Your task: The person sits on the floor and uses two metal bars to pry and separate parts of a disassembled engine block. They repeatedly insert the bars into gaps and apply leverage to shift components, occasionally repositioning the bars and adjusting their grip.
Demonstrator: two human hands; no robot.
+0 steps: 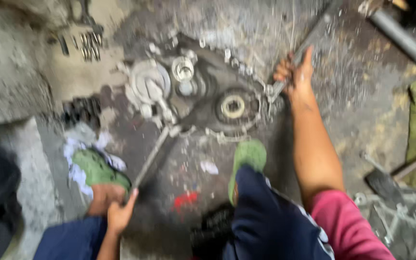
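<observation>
A grey metal engine casing (203,96) lies on the dirty concrete floor, with round openings and a bearing ring showing. My right hand (295,72) is closed around a long metal bar (314,36) whose lower end touches the casing's right edge. My left hand (120,212) grips the near end of a thinner metal rod (152,154) that runs up to the casing's lower left side. The picture is blurred by motion.
My feet in green sandals (97,168) (247,159) stand on either side of the rod. Loose bolts (87,45) lie at the upper left, a grey pipe (405,41) at the upper right, metal parts (396,207) at the lower right, a white rag (80,144).
</observation>
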